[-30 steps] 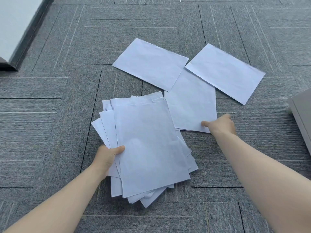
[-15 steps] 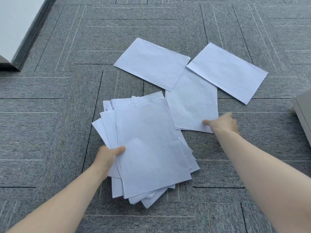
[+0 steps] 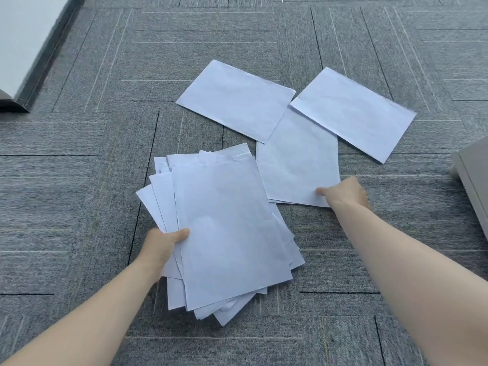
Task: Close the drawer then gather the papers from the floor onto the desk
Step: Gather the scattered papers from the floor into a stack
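My left hand (image 3: 163,244) grips the left edge of an untidy stack of white papers (image 3: 227,233) held just over the grey carpet. My right hand (image 3: 343,192) pinches the near right corner of a white sheet (image 3: 298,165) lying flat on the floor; thin edges of more paper show under it. Two more white sheets lie beyond: one (image 3: 235,101) at the centre and one (image 3: 353,112) to the right, each overlapping the far end of the pinched sheet.
Grey carpet tiles (image 3: 79,180) cover the floor. A white wall with a dark skirting board (image 3: 45,56) runs along the top left. The corner of a pale grey piece of furniture (image 3: 472,175) juts in at the right edge.
My right hand has edged slightly along the sheet's corner and closed its pinch there. The left hand and the stack have stayed put.
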Action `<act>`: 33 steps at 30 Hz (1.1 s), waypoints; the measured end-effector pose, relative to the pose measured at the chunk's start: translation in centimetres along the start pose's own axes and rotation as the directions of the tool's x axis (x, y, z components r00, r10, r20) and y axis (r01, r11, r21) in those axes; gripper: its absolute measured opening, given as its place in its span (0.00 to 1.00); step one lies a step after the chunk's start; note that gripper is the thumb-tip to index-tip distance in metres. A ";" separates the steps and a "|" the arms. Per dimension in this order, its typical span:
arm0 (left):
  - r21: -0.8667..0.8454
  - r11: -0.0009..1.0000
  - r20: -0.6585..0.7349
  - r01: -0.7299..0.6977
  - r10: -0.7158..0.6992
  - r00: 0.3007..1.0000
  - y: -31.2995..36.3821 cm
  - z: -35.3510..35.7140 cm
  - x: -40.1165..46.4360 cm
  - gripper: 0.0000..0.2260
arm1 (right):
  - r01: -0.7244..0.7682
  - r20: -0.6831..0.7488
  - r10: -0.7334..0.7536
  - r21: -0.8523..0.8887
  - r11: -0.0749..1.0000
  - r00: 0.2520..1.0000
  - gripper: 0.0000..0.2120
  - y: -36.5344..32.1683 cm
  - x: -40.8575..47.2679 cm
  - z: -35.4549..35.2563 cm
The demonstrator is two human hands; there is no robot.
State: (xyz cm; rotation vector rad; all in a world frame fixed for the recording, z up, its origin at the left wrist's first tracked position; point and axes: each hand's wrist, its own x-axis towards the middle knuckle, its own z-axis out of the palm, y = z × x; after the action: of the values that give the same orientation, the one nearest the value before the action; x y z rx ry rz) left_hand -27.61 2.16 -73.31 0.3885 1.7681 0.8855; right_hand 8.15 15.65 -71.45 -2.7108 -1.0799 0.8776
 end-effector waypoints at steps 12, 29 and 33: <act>0.017 1.000 -0.051 0.019 -0.018 0.999 0.4 -1.6 -0.2 0.14 | -0.126 0.156 0.035 0.624 0.771 0.987 0.11 0.3 -0.7 0.3; -0.135 0.989 -0.023 0.060 -0.064 0.998 2.5 -1.2 0.0 0.24 | 0.115 0.553 -0.403 0.482 0.869 0.729 0.05 1.5 -8.1 2.4; -0.122 0.991 0.060 0.052 -0.045 0.997 3.0 0.2 -0.2 0.26 | 0.197 0.576 -0.419 0.409 0.891 0.701 0.03 0.9 -10.0 3.4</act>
State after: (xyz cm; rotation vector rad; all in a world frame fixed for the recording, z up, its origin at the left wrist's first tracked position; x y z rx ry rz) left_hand -27.82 4.17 -71.02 0.2864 1.6544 0.9346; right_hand 0.98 8.06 -69.78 -1.8788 -1.3003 1.8166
